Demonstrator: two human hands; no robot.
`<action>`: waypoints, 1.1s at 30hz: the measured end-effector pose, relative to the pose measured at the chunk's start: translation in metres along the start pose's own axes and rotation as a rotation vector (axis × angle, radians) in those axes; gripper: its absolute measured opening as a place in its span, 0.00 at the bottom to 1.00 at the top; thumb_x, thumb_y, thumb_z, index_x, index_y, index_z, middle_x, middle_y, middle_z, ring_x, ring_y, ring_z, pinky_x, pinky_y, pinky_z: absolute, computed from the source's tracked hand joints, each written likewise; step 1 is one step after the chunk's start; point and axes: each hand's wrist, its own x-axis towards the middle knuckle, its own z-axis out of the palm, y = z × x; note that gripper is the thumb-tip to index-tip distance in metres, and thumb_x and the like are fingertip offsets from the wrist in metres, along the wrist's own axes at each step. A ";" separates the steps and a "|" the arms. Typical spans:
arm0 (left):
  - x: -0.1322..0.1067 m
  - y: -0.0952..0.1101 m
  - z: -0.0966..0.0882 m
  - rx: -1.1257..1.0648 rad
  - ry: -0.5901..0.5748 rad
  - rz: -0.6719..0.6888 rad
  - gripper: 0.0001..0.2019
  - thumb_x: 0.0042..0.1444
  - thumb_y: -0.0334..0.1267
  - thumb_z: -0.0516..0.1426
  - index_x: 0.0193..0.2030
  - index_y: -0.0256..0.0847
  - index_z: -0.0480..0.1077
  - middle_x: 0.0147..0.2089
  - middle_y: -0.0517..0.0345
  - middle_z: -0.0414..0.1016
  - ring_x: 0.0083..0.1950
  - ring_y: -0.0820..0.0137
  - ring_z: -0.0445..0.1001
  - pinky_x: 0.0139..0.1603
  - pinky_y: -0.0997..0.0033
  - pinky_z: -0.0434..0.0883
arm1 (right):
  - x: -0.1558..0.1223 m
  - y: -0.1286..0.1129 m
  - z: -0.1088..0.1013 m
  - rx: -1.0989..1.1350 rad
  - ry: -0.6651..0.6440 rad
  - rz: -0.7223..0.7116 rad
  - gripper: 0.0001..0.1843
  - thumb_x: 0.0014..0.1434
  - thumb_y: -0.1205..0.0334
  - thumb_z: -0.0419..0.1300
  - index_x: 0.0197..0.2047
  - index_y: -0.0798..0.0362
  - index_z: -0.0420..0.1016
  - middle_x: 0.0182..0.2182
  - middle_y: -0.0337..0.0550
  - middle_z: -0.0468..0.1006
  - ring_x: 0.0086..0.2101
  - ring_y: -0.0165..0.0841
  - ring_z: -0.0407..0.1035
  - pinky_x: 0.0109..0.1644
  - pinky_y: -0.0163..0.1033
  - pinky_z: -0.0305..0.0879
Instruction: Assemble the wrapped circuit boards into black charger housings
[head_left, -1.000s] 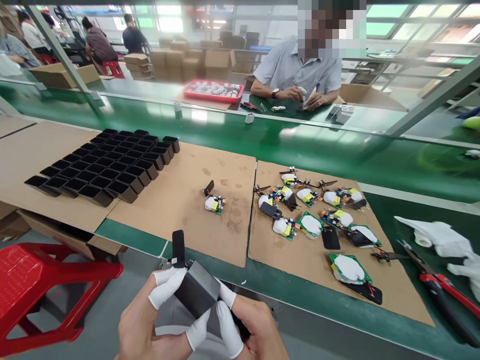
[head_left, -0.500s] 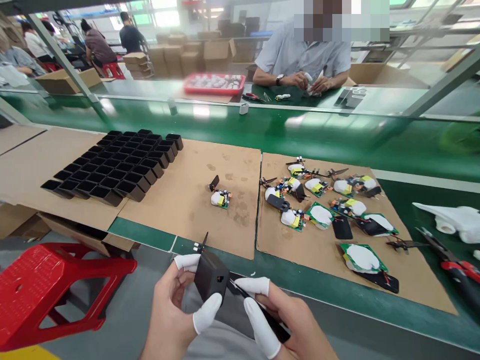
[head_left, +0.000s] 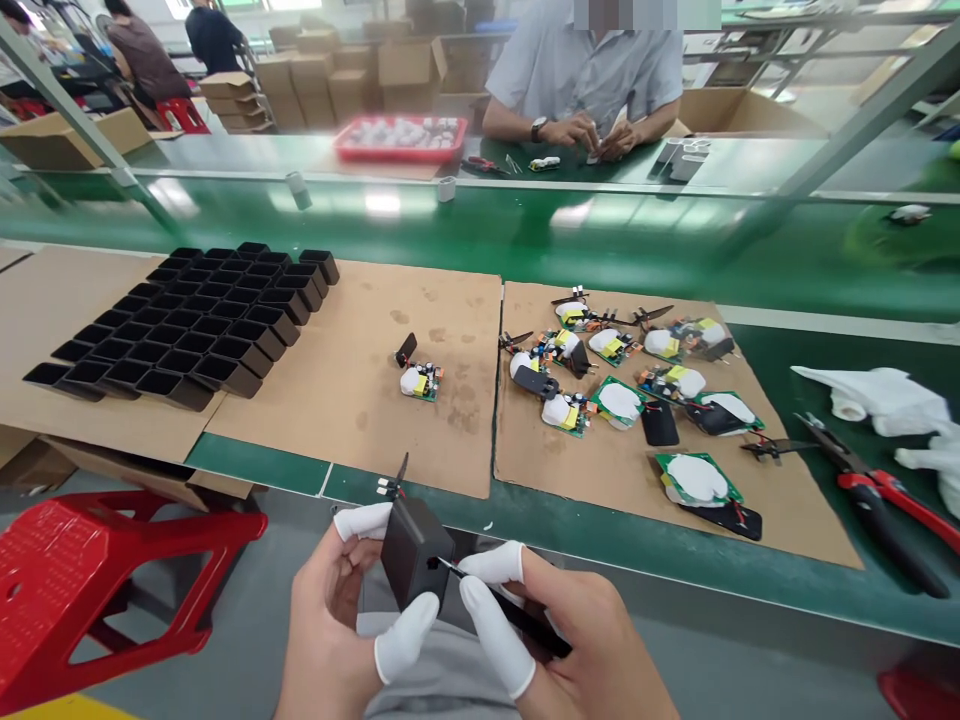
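My left hand point(head_left: 345, 600), with white finger cots on thumb and finger, is closed around a black plastic housing point(head_left: 411, 550). A small black plate and white connector point(head_left: 390, 487) stick out past its far end. Pinched in my right hand point(head_left: 555, 620), also in white finger cots, are slim black tweezers point(head_left: 517, 612). Their metal tip is at the small hole in the housing's near face; how deep it reaches I cannot tell. Beyond my hands, a circuit board point(head_left: 421, 381) with white and yellow parts lies on the cardboard point(head_left: 360, 420).
Rows of black housings point(head_left: 180, 330) stand at the left. Several circuit boards point(head_left: 696, 480) cover the right cardboard. Red-handled pliers point(head_left: 862, 490) and white cloth point(head_left: 877, 400) lie far right. A red stool point(head_left: 112, 590) stands lower left. Across the bench, a person point(head_left: 585, 90) works beside a red tray point(head_left: 401, 140).
The tweezers' tip has moved from beside the housing to the hole in its face. My left hand still grips the housing. The view has shifted slightly to the right and down.
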 end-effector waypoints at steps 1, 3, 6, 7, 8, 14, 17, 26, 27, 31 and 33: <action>-0.002 0.000 0.000 0.078 0.012 0.061 0.32 0.49 0.35 0.81 0.62 0.44 0.83 0.50 0.52 0.91 0.49 0.61 0.91 0.55 0.70 0.89 | 0.001 0.000 0.000 0.000 -0.010 0.004 0.14 0.79 0.59 0.58 0.40 0.46 0.82 0.28 0.34 0.80 0.28 0.30 0.62 0.32 0.35 0.59; -0.004 0.002 -0.001 0.224 0.007 0.196 0.30 0.53 0.35 0.79 0.63 0.45 0.82 0.52 0.52 0.91 0.50 0.60 0.91 0.56 0.69 0.89 | 0.001 0.001 0.000 -0.026 -0.040 0.014 0.13 0.79 0.59 0.59 0.41 0.47 0.81 0.29 0.34 0.81 0.28 0.29 0.63 0.32 0.35 0.58; -0.006 0.005 0.000 0.401 0.054 0.385 0.28 0.57 0.36 0.77 0.64 0.45 0.80 0.54 0.50 0.91 0.51 0.59 0.92 0.56 0.66 0.90 | 0.001 0.006 -0.001 -0.157 -0.072 0.038 0.10 0.77 0.58 0.59 0.43 0.47 0.80 0.28 0.34 0.80 0.27 0.31 0.64 0.30 0.37 0.55; -0.006 0.005 0.000 0.454 0.077 0.443 0.27 0.57 0.36 0.76 0.64 0.44 0.80 0.53 0.50 0.90 0.50 0.59 0.92 0.54 0.67 0.90 | 0.001 0.008 -0.001 -0.205 -0.088 0.053 0.10 0.77 0.57 0.58 0.43 0.47 0.79 0.27 0.34 0.78 0.27 0.31 0.63 0.30 0.38 0.54; -0.006 0.006 0.001 0.500 0.098 0.500 0.27 0.58 0.37 0.76 0.64 0.44 0.80 0.52 0.50 0.90 0.48 0.60 0.91 0.51 0.68 0.91 | 0.002 0.008 -0.001 -0.237 -0.111 0.068 0.10 0.77 0.57 0.58 0.43 0.46 0.78 0.27 0.34 0.78 0.26 0.32 0.62 0.30 0.38 0.54; -0.004 0.005 -0.004 0.680 0.141 0.711 0.25 0.59 0.35 0.75 0.63 0.40 0.80 0.52 0.49 0.88 0.46 0.63 0.91 0.49 0.71 0.90 | 0.012 0.000 0.002 -0.022 -0.205 0.121 0.19 0.81 0.55 0.54 0.42 0.49 0.83 0.28 0.37 0.78 0.30 0.33 0.68 0.34 0.35 0.62; -0.002 0.006 -0.008 0.648 0.146 0.735 0.24 0.59 0.33 0.75 0.61 0.39 0.81 0.51 0.50 0.89 0.46 0.63 0.91 0.49 0.71 0.90 | 0.013 -0.001 0.007 0.085 -0.185 0.116 0.22 0.82 0.50 0.56 0.44 0.52 0.86 0.28 0.37 0.77 0.31 0.31 0.65 0.35 0.34 0.63; -0.006 0.015 -0.013 0.546 0.133 0.573 0.31 0.52 0.36 0.80 0.62 0.48 0.83 0.52 0.54 0.91 0.47 0.57 0.90 0.51 0.63 0.88 | 0.009 0.008 0.020 0.142 -0.178 0.108 0.26 0.78 0.46 0.60 0.31 0.53 0.79 0.24 0.33 0.63 0.28 0.30 0.53 0.31 0.35 0.58; -0.006 0.014 -0.014 0.538 0.138 0.570 0.31 0.51 0.36 0.81 0.62 0.48 0.83 0.52 0.53 0.91 0.47 0.57 0.90 0.52 0.61 0.88 | 0.009 0.008 0.020 0.148 -0.177 0.112 0.27 0.78 0.46 0.60 0.30 0.53 0.78 0.25 0.33 0.63 0.28 0.30 0.53 0.32 0.35 0.59; -0.006 0.011 -0.018 0.566 0.123 0.575 0.32 0.51 0.35 0.81 0.63 0.48 0.82 0.52 0.53 0.90 0.47 0.57 0.89 0.53 0.61 0.86 | 0.009 0.008 0.019 0.125 -0.177 0.106 0.25 0.80 0.48 0.59 0.32 0.53 0.80 0.24 0.32 0.65 0.27 0.29 0.54 0.32 0.35 0.58; -0.006 0.009 -0.018 0.573 0.096 0.580 0.33 0.51 0.34 0.81 0.64 0.49 0.82 0.53 0.54 0.90 0.47 0.58 0.89 0.53 0.63 0.86 | 0.009 0.007 0.017 0.119 -0.170 0.107 0.22 0.80 0.49 0.59 0.38 0.53 0.84 0.26 0.34 0.71 0.29 0.30 0.60 0.33 0.34 0.61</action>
